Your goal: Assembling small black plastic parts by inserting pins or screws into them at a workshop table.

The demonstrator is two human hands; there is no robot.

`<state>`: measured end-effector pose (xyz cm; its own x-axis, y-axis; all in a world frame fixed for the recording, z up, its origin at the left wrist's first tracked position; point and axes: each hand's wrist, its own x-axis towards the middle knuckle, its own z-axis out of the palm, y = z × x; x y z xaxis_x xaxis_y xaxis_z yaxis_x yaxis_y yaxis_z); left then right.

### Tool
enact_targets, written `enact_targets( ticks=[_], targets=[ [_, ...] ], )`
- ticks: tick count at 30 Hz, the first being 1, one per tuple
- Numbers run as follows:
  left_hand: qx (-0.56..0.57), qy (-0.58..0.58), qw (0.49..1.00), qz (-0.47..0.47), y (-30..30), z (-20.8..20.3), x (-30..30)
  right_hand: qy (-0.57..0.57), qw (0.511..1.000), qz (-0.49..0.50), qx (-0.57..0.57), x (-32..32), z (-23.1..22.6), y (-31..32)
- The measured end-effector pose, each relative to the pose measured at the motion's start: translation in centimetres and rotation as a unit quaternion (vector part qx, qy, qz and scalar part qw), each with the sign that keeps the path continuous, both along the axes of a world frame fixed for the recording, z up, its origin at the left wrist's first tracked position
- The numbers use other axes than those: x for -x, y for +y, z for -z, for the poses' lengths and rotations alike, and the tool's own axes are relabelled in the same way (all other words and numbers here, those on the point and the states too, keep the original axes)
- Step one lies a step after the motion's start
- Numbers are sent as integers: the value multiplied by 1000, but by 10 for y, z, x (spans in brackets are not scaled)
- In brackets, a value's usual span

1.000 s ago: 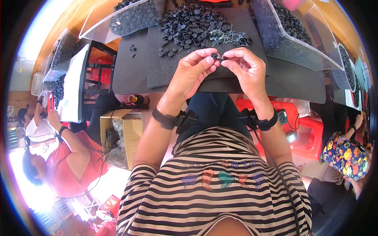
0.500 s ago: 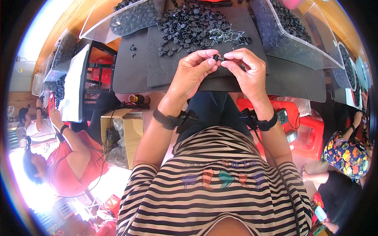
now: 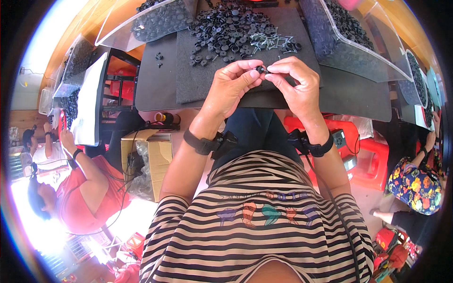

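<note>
Close together over the front part of a dark foam mat (image 3: 193, 87), my two hands meet at small black parts. My left hand (image 3: 233, 85) is closed in a pinch on a small round black plastic piece (image 3: 259, 69). Thumb and forefinger of my right hand (image 3: 298, 81) are pinched on a tiny dark part right beside it; the fingertips mostly hide it. Beyond the hands lies a heap of round black plastic caps (image 3: 231, 28) on the mat. Silver screws (image 3: 270, 41) are piled at the heap's right edge.
Clear plastic bins of black parts flank the mat, one at the left (image 3: 155, 28) and one at the right (image 3: 349, 42). A few loose caps (image 3: 159, 57) lie on the dark table (image 3: 354, 96). Cables run from my wrist straps. Other people work at both sides.
The two pinched parts have come closer together; the screw shank seen between them before is now mostly hidden. My hands have hardly shifted. At the right, another person's leg has moved.
</note>
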<state>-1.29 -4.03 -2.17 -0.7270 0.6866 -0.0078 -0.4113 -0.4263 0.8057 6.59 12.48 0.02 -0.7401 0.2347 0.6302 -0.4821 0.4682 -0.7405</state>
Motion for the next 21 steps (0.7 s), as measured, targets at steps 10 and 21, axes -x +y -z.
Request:
enact_targets(
  ticks=[10,21],
  targets=[
    [10,9,1000,-1,0,-1,-2,4,993,41,-108,-5,-7,0],
    [70,58,996,-1,0,0,-1,-21,999,20,-35,-7,-10,0]
  ],
)
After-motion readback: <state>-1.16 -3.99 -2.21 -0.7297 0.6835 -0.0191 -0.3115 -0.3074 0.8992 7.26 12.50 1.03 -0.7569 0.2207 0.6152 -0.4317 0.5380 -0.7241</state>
